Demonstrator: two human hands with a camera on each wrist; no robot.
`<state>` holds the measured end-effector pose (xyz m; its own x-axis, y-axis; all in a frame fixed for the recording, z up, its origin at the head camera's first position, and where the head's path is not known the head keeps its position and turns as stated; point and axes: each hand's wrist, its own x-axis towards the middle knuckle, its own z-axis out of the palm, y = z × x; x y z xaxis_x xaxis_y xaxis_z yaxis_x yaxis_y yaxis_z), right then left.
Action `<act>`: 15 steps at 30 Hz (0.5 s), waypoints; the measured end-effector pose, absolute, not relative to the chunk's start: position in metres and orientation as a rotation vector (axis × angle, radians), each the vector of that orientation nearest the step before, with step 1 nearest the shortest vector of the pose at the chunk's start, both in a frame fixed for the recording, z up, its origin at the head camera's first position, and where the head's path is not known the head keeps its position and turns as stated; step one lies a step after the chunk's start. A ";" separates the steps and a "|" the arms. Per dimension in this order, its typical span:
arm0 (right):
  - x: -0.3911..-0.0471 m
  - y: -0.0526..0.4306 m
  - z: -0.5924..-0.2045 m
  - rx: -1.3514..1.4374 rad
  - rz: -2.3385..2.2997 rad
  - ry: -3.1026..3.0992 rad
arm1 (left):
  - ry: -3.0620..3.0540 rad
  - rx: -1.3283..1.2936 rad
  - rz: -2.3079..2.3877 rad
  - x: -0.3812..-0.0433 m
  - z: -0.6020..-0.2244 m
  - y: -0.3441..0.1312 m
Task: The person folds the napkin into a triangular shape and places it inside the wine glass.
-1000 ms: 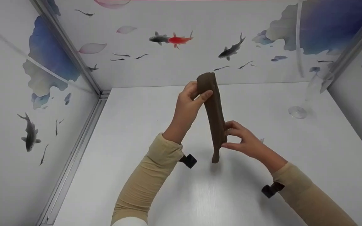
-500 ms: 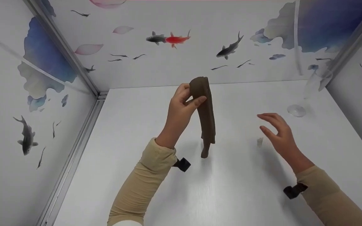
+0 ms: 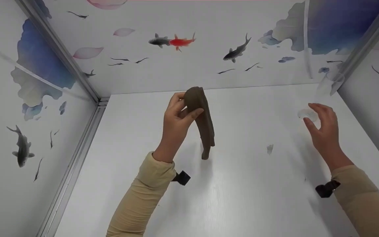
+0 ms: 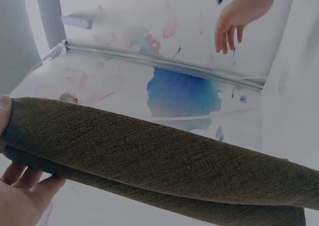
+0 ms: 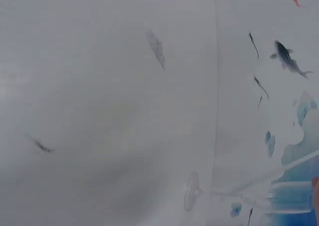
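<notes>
A folded brown woven cloth hangs from my left hand, which pinches its upper end between thumb and fingers; its lower end dangles over the white table. In the left wrist view the cloth spans the frame, its coarse weave and fold plain to see. On the right, a clear stemmed flute glass stands near the back edge of the table. My right hand, thumb and fingers spread and curved, overlaps the glass's foot in the head view. In the right wrist view a fingertip shows beside the bowl of the glass.
A white table stands between wall panels printed with fish, petals and blue leaves. A small grey smudge-like mark lies right of the middle. Metal rails run along the left side. Each wrist wears a small black camera.
My right hand has let go of the cloth's lower end and moved right to the flute glass. The left hand has drawn the cloth leftward and slightly down in the view.
</notes>
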<state>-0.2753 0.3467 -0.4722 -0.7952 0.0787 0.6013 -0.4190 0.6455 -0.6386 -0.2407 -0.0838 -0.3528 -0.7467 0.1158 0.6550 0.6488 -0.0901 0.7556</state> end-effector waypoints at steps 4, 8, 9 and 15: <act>-0.283 0.363 -0.468 0.191 1.034 -2.356 | -1.823 -0.805 -1.833 -0.240 -0.356 -0.096; -0.293 0.377 -0.465 0.088 1.018 -2.399 | -1.853 -0.756 -1.798 -0.240 -0.360 -0.108; -0.295 0.380 -0.464 0.062 1.025 -2.401 | -1.855 -0.742 -1.801 -0.240 -0.361 -0.111; -0.312 0.392 -0.461 -0.044 1.078 -2.366 | -1.849 -0.676 -1.786 -0.238 -0.365 -0.125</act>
